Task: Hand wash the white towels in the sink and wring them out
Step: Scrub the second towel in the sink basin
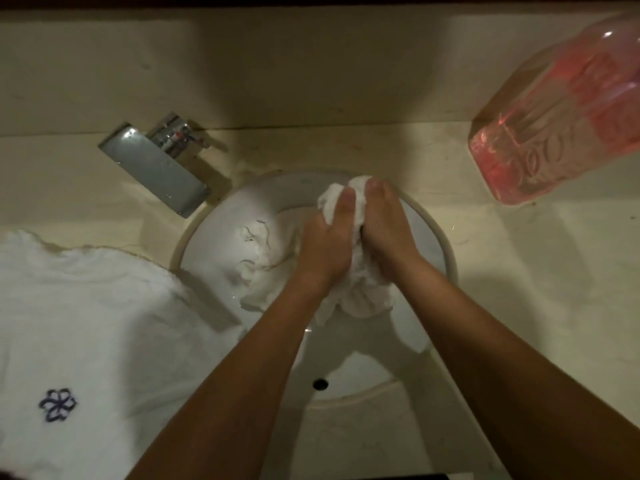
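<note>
A wet white towel (360, 292) is bunched over the round white sink (221, 223). My left hand (329, 237) and my right hand (388, 230) grip the towel from either side, thumbs pointing away from me, with a knot of cloth sticking out above them. The rest of the towel trails down to the left into the basin. A second white towel (86, 327) with a blue flower mark lies on the counter at the left, its edge hanging over the sink rim.
A flat chrome tap (156, 168) stands at the sink's back left, its spout reaching toward the basin. A clear bottle of pink liquid (561, 112) stands on the counter at the back right. The overflow hole (320, 383) shows in the near wall of the basin.
</note>
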`<state>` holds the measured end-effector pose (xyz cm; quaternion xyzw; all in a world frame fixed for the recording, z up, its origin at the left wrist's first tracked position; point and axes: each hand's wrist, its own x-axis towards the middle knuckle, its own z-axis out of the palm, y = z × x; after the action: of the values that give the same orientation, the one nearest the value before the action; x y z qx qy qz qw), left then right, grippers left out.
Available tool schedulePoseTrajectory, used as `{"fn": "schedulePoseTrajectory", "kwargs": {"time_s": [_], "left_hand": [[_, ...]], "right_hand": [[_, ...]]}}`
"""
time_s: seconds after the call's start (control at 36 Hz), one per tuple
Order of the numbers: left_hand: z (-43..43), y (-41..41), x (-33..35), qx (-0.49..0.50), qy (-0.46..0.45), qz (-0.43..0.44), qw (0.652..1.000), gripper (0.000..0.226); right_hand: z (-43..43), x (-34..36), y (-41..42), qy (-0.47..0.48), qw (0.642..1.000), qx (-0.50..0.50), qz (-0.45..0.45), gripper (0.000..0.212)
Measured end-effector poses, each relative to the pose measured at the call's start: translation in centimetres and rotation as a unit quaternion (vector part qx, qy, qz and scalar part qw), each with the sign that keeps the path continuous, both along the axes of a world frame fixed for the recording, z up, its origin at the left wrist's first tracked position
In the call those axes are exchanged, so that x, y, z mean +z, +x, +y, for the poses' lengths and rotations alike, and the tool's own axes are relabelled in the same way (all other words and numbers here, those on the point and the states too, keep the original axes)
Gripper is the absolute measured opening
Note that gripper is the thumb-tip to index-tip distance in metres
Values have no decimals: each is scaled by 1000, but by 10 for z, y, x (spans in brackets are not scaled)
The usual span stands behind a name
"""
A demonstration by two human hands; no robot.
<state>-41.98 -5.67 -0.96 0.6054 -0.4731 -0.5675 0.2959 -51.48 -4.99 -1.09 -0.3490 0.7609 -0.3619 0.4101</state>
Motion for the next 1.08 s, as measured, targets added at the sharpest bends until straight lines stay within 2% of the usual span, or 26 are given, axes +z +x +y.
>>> {"fn": "schedulePoseTrajectory", "kwargs": {"time_s": [0.11,0.25,0.31,0.36,0.42,0.47,0.53,0.58,0.67,0.69,0.75,0.83,0.94,1.0,1.03,1.08], "left_hand": [[-12,3,9,-5,-11,-6,1000,34],[-27,31,11,-46,-75,-100,991,44],[-31,42,11,-55,-62,-121,989,47],[-36,48,10,-56,-47,-100,992,47],[-39,47,14,-64,-20,-68,995,52],[-37,41,19,-107,-2,-68,992,81],[-31,34,22,-155,-1,-78,985,102],[-24,29,20,-156,19,-63,986,118],[-15,24,18,-131,47,-29,990,105],[-15,25,16,-121,66,-23,990,103],[-16,30,13,-115,104,-3,988,102],[-22,37,22,-185,147,-4,972,91],[-28,43,39,-208,163,16,964,91],[-30,47,46,-181,183,94,962,78],[-32,49,51,-177,204,159,950,73],[-33,55,57,-187,253,298,901,77]], "right_hand": [[-6,-1,-13,4,1000,-9,-27,43],[14,2,-47,-27,997,7,74,33],[22,6,-59,-60,996,-5,71,34],[24,16,-66,-69,996,19,48,34],[23,27,-68,-57,995,79,12,34],[20,37,-68,-46,991,123,-39,32],[15,44,-65,-45,985,133,-104,31],[8,46,-65,-48,972,124,-192,32],[4,45,-69,-40,924,107,-364,43],[5,44,-73,-32,919,111,-377,50],[9,44,-81,-18,937,126,-324,52],[13,51,-87,10,969,162,-189,39],[9,63,-95,43,969,223,-92,32],[3,77,-101,45,966,246,-67,30],[-1,85,-103,39,965,252,-64,30],[-9,101,-107,25,962,257,-86,31]]}}
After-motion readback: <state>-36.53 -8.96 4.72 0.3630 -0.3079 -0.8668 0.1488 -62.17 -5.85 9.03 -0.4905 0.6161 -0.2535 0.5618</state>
